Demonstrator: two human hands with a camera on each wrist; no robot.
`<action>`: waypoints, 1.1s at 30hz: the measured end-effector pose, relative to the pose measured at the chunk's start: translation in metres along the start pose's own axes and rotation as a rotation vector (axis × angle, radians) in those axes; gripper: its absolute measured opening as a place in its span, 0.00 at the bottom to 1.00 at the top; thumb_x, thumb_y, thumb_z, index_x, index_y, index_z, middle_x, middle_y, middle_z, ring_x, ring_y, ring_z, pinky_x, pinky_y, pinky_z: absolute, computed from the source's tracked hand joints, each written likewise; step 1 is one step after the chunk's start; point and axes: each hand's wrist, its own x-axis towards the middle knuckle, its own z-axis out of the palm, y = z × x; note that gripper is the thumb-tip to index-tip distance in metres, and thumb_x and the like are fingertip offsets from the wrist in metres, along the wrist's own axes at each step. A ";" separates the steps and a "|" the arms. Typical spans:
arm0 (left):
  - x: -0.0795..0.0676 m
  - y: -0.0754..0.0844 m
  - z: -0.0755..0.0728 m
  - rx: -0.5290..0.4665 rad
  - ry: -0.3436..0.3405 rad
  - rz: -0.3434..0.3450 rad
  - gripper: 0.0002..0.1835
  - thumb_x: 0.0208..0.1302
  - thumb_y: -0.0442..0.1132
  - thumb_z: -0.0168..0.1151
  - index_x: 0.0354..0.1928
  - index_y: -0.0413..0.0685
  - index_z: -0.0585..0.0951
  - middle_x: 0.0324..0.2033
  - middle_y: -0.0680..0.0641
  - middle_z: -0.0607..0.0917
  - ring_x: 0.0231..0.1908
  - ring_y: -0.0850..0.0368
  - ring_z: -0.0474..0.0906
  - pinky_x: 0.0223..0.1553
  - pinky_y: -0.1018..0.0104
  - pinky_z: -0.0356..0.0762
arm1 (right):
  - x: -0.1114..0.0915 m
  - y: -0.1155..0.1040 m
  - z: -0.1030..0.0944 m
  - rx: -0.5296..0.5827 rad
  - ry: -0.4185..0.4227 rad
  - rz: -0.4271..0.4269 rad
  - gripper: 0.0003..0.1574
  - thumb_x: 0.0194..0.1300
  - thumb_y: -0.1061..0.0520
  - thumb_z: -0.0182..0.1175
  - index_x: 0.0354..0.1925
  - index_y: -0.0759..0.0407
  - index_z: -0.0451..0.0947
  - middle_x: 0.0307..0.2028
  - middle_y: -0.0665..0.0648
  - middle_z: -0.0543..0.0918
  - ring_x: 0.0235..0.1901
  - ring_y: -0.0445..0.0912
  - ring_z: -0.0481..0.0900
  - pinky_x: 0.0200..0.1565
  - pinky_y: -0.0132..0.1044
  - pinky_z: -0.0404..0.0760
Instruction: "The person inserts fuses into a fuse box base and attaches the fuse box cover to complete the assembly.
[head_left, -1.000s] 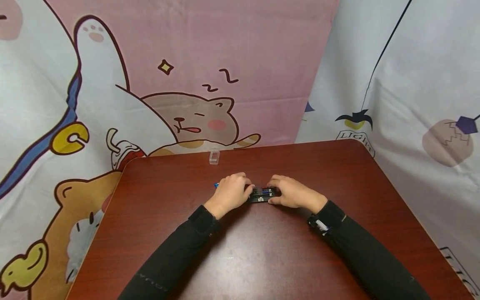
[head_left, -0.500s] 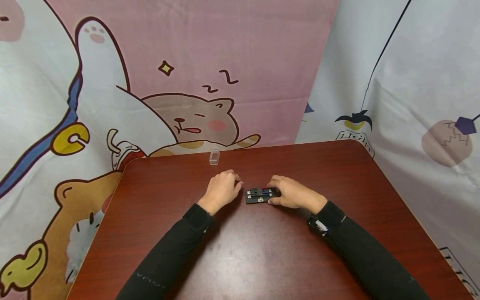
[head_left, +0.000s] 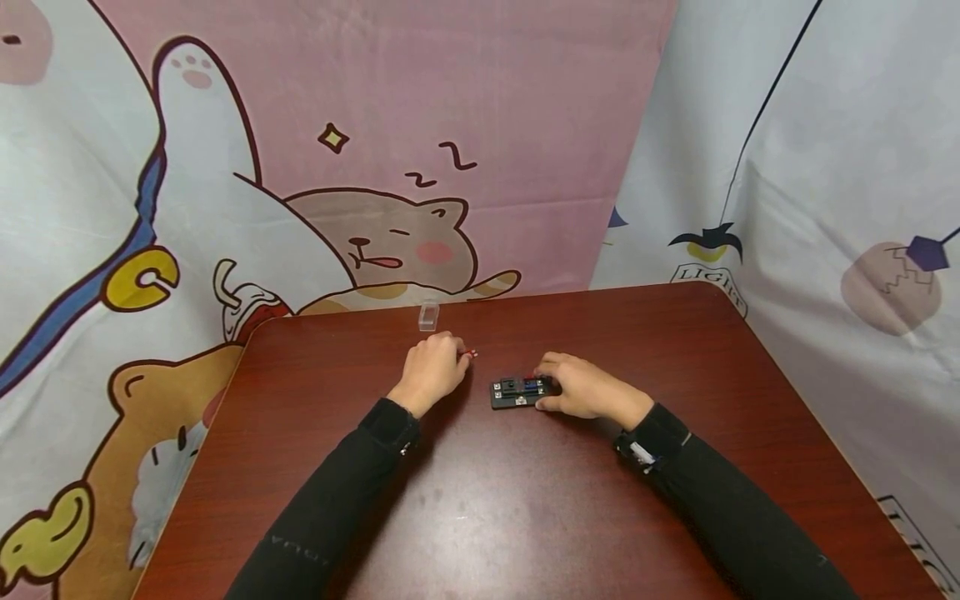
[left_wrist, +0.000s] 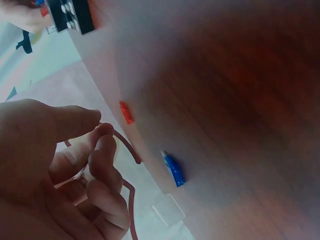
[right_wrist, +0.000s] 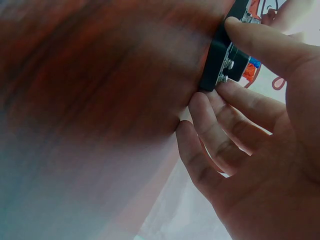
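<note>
A black terminal block (head_left: 516,392) with silver screws lies on the table; red and blue parts sit on top. My right hand (head_left: 588,386) holds its right end, thumb on the near side and fingers on the far side. My left hand (head_left: 427,372) is left of the block, apart from it, its fingers loosely curled; nothing shows between thumb and fingertips in the left wrist view. Just beyond those fingertips lies a small red piece (left_wrist: 126,113), perhaps a wire terminal. A blue insulated wire terminal (left_wrist: 173,169) with a metal tip lies near it, hidden in the head view.
A small clear plastic box (head_left: 428,317) stands at the table's back edge. The brown wooden table (head_left: 487,500) extends in front of both arms. A cartoon-printed cloth (head_left: 525,125) hangs behind the table.
My left hand has let go of the terminal block and moved left and back from it. The red piece now shows past its fingertips. My right hand has stayed on the block.
</note>
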 end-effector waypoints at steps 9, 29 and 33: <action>0.016 0.000 0.006 0.028 -0.051 -0.058 0.14 0.71 0.49 0.67 0.33 0.48 0.90 0.30 0.47 0.88 0.28 0.50 0.82 0.31 0.49 0.83 | -0.002 -0.001 0.001 0.000 -0.006 0.016 0.35 0.65 0.42 0.72 0.64 0.56 0.81 0.56 0.53 0.80 0.49 0.47 0.79 0.55 0.50 0.80; 0.026 0.011 0.007 0.084 -0.097 -0.126 0.12 0.68 0.45 0.69 0.34 0.42 0.88 0.29 0.44 0.88 0.27 0.48 0.83 0.30 0.47 0.85 | -0.003 -0.005 -0.002 0.008 0.018 -0.013 0.33 0.64 0.44 0.73 0.62 0.57 0.82 0.54 0.52 0.81 0.47 0.46 0.79 0.53 0.49 0.81; 0.025 0.010 0.008 0.054 -0.091 -0.118 0.13 0.68 0.45 0.70 0.31 0.43 0.88 0.27 0.44 0.87 0.26 0.48 0.82 0.29 0.48 0.85 | -0.003 -0.003 -0.001 0.004 0.013 -0.012 0.33 0.65 0.43 0.73 0.63 0.57 0.82 0.55 0.52 0.81 0.47 0.46 0.79 0.53 0.49 0.81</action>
